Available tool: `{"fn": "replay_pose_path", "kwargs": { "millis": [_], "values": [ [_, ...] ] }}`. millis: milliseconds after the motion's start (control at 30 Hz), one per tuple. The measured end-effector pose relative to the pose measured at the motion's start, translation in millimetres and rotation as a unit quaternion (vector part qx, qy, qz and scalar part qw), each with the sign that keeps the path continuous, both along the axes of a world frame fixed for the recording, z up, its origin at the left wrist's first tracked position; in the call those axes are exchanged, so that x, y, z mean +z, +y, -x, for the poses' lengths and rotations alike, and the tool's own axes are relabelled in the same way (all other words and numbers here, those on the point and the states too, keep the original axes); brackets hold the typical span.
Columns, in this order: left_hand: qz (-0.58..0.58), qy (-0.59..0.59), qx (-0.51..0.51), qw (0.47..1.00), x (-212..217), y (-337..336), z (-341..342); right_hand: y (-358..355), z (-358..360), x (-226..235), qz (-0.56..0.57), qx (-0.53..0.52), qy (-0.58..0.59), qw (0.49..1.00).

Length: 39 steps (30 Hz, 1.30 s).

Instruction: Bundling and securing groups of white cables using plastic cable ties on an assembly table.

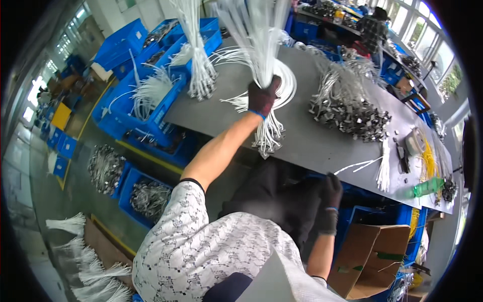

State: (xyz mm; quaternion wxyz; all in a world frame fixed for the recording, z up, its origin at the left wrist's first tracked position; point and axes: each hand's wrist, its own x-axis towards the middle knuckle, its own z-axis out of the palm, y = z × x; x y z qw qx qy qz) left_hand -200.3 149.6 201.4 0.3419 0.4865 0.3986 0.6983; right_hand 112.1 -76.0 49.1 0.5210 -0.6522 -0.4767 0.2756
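My left hand [264,96], in a dark glove, is closed round a bundle of white cables [265,65] above the grey table. The upper part of the bundle is smeared by motion; its lower ends [269,135] with small connectors hang near the front edge. Beneath and behind the hand, a loop of white cables [288,83] lies on the tabletop. At the table's front edge, my gloved right hand [330,192] has its fingers drawn together at the end of a thin white strand [352,167]. That strand runs toward a small bunch of white strips [384,168].
A large heap of connector-ended cables [347,108] covers the table's right part. Another cable bundle [201,75] stands at its left edge beside blue bins [118,108]. Yellow wire [427,156] and green tape [427,187] lie far right. A cardboard box [370,256] sits below.
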Motion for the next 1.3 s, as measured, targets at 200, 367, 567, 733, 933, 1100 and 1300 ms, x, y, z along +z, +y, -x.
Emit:
{"fn": "replay_pose_path", "kwargs": {
  "millis": [200, 367, 567, 733, 933, 1100, 1300],
  "values": [
    [0.062, -0.117, 0.052, 0.990, 53, 40, 139, -100, -101, -91, 0.038, -0.107, 0.085, 0.990],
    [0.016, 0.563, 0.366, 0.741, 74, 74, 240, -154, -111, -101, 0.132, -0.159, 0.103, 0.973],
    [0.093, -0.014, 0.204, 0.975, 52, 137, 284, -63, -76, -56, 0.112, -0.126, 0.067, 0.983],
    [0.035, 0.219, 0.250, 0.943, 25, 159, 312, 97, 5, 26, 0.123, 0.043, 0.011, 0.991],
    [0.041, 0.314, 0.330, 0.889, 57, 148, 318, 327, 170, 108, 0.064, 0.287, -0.126, 0.947],
    [0.077, 0.254, 0.277, 0.923, 87, 149, 329, 497, 341, 163, -0.168, 0.467, -0.256, 0.830],
    [0.079, 0.246, 0.216, 0.941, 106, 171, 340, 634, 511, 195, -0.219, 0.436, -0.448, 0.749]
  ]
}}
